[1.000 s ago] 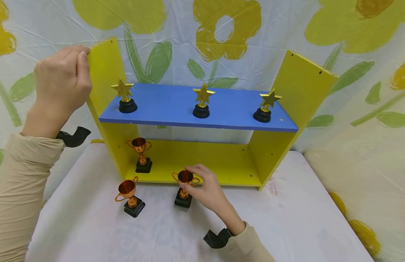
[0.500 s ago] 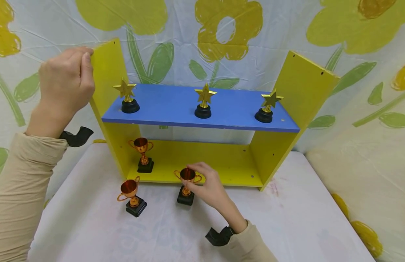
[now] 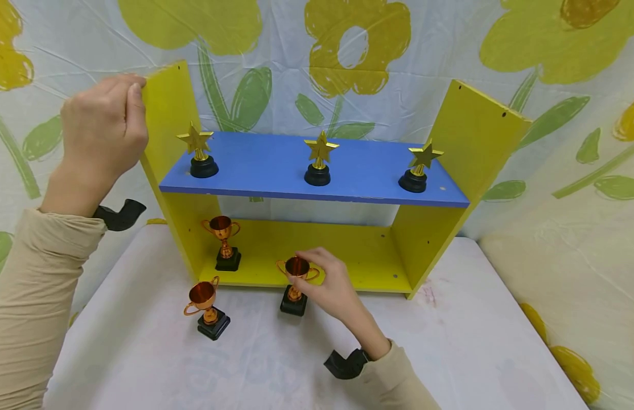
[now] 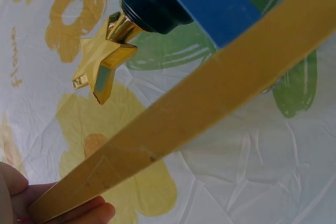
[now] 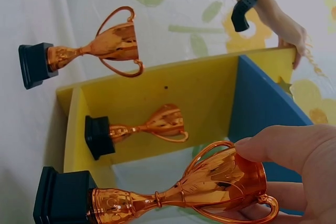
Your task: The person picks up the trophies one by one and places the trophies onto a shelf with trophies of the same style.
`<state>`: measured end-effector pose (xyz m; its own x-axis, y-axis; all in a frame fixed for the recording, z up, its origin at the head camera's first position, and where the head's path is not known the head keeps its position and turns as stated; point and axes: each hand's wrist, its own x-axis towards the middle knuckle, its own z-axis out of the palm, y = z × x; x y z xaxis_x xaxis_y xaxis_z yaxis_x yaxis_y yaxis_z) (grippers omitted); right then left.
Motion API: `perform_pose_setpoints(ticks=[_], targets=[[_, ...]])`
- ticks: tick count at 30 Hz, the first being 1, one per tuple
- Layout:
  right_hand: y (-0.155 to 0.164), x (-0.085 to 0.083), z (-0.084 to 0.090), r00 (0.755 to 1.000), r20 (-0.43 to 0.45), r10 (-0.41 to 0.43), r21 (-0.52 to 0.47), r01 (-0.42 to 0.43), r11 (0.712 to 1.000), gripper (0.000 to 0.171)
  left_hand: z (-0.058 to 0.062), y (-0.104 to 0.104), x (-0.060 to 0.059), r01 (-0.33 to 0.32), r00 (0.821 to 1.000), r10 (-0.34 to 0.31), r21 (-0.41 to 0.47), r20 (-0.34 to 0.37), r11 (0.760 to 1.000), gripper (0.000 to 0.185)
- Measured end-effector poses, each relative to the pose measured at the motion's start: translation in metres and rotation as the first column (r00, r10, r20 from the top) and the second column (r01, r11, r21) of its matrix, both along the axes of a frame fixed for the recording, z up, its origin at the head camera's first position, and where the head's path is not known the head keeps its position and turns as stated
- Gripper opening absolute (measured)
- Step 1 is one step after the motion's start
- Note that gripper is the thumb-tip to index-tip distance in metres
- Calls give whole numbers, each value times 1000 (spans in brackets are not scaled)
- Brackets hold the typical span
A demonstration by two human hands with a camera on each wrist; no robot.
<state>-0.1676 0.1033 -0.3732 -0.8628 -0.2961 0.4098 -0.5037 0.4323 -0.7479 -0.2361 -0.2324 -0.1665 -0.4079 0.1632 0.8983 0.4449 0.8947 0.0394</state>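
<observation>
1. Right hand pinches the bowl of a copper cup trophy between thumb and fingers; the right wrist view shows the fingertips curled over the rim. The trophy stands upright by the front edge of the yellow shelf unit, and whether its black base touches the white table cover or hangs just above it is hard to tell.

2. To the left of that hand, a second cup trophy stands on the table cover, a little nearer the person and well apart from the held one.

3. Beyond the hand and to its left, a third cup trophy stands on the bottom board of the shelf unit, close to the left side panel.

4. Above and beyond the right hand, the blue shelf carries three gold star trophies on black bases: a left star, a middle star and a right star.

5. Left hand grips the top front corner of the unit's left side panel, its fingers wrapped over the edge; the left star is just to its right.

6. Farthest back hangs a flower-printed backdrop.
</observation>
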Motion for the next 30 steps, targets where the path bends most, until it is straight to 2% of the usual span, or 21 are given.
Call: perform_pose_setpoints(ticks=[16,30], targets=[[2,-8,8,1000,-17,-1,21,1,1000,44,-1,-1,0,-6,1000,7,10,-8,1000,43],[10,-23,22,995,-95,27,61,-21,998,45,0,0,0,-7,1000,7,-3,-1,1000,44]])
